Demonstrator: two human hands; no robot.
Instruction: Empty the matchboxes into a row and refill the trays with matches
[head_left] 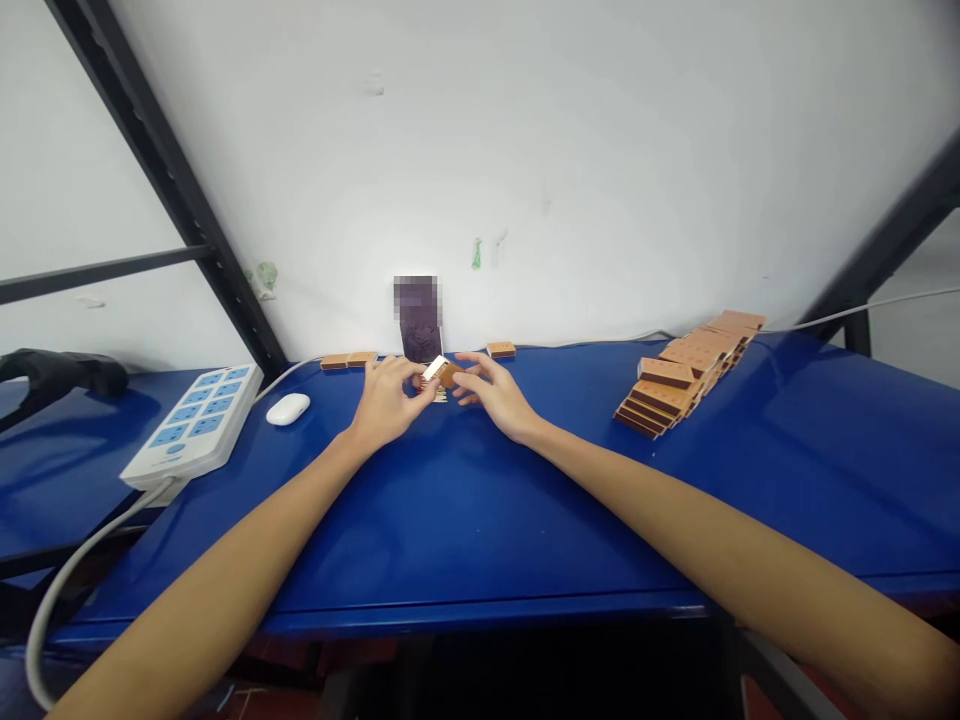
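A: Where is the small cardboard matchbox with the white and brown faces (pixel 451 376)?

B: Between the fingertips of both hands, just above the glossy blue tabletop (pixel 480 540). It sits tilted, the white face toward the left hand (pixel 388 402), the brown part toward the right hand (pixel 501 396).

A: Which hand has it?

B: The left, I'd say: thumb and fingers are pinched together at its white side. The right hand's fingers are loosely parted, tips at the brown end. Whether they press on it or merely hover beside it, I can't tell.

A: And its long axis?

B: Too small and too foreshortened to be sure. What matters is that the brown end faces the right fingertips, with almost no gap to cross.

A: Anything around the hands?

B: Pale, thin flat pieces (pixel 441 396) lie just below the box. A single tan, dark-edged cardboard box (pixel 501 349) lies beyond the right hand, and a leaning pile of similar tan boxes (pixel 679 372) well off to its right.
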